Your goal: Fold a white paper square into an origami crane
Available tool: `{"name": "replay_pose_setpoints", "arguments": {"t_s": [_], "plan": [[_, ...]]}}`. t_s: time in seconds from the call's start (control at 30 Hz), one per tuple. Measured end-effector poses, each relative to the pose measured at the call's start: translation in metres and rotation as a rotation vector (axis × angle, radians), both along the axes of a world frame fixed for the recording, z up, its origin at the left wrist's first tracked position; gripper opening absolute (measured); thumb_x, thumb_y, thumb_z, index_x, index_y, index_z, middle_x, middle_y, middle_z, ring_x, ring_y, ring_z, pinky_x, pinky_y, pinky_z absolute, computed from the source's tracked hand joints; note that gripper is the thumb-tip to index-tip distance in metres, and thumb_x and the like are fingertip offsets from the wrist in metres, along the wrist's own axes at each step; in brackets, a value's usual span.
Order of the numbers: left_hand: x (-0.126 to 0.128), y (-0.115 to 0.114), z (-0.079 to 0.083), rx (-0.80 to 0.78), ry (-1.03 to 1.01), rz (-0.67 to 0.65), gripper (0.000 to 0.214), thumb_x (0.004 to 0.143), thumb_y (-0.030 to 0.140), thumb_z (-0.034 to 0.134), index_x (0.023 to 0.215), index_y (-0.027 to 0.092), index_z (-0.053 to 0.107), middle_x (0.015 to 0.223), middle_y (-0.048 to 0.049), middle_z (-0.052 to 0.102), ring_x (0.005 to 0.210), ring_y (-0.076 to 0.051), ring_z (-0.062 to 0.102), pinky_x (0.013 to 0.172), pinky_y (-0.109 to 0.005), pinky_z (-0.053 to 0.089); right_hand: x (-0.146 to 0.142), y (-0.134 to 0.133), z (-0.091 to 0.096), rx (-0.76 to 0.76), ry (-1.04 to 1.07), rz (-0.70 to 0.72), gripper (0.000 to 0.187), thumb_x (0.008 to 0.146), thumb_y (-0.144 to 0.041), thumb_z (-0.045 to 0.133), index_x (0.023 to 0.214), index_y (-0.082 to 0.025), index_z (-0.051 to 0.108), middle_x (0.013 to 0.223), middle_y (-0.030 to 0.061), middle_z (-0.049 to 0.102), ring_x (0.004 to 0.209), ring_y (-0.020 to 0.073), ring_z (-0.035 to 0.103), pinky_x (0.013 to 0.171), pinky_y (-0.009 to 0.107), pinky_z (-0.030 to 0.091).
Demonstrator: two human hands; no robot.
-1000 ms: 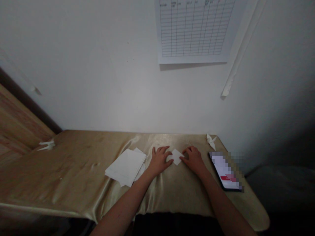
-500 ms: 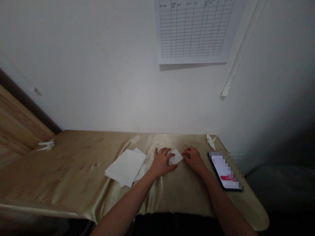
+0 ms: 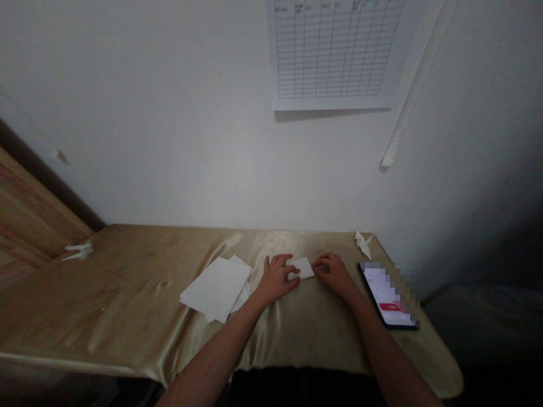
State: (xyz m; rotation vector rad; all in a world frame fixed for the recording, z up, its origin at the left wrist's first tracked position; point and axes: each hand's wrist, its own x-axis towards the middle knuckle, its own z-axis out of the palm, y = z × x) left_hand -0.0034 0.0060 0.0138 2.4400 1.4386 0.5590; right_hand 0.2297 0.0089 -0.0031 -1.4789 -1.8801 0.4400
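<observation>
A small folded white paper (image 3: 302, 267) lies on the gold satin tablecloth (image 3: 127, 305) between my hands. My left hand (image 3: 276, 278) pinches its left edge with curled fingers. On the right, my right hand (image 3: 333, 273) has its fingertips pressed together on the paper's right edge. A stack of white paper sheets (image 3: 217, 288) sits just left of my left hand.
A phone (image 3: 387, 294) with a lit screen lies right of my right hand, near the table's right edge. One folded paper crane (image 3: 363, 241) stands at the back right corner, another (image 3: 80, 250) at the far left. A ruled chart (image 3: 335, 51) hangs on the wall.
The small paper went from a diamond lying flat to a narrower folded shape, and both hands drew a little closer to the wall with it.
</observation>
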Motion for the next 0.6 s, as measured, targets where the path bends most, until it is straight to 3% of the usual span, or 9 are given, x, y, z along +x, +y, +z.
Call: {"name": "replay_pose_setpoints", "arguments": {"t_s": [0.3, 0.6], "plan": [[-0.0028, 0.0022, -0.0015, -0.004, -0.013, 0.014, 0.019, 0.088, 0.041, 0.068, 0.103, 0.037, 0.077, 0.146, -0.003, 0.053, 0.137, -0.03, 0.041, 0.116, -0.067, 0.014, 0.0055, 0.0008, -0.0001, 0.001, 0.046, 0.076, 0.017, 0.074, -0.02, 0.069, 0.086, -0.026, 0.079, 0.104, 0.0059, 0.068, 0.106, 0.0236, 0.058, 0.099, 0.04, 0.043], [-0.0038, 0.0022, 0.0016, -0.025, 0.01, -0.006, 0.021, 0.089, 0.046, 0.066, 0.106, 0.04, 0.077, 0.149, -0.0018, 0.05, 0.139, -0.032, 0.038, 0.115, -0.07, 0.012, 0.0038, -0.0008, 0.0009, 0.0, 0.041, 0.074, 0.013, 0.08, -0.029, 0.07, 0.088, -0.027, 0.079, 0.105, 0.006, 0.069, 0.108, 0.0243, 0.058, 0.1, 0.04, 0.043]]}}
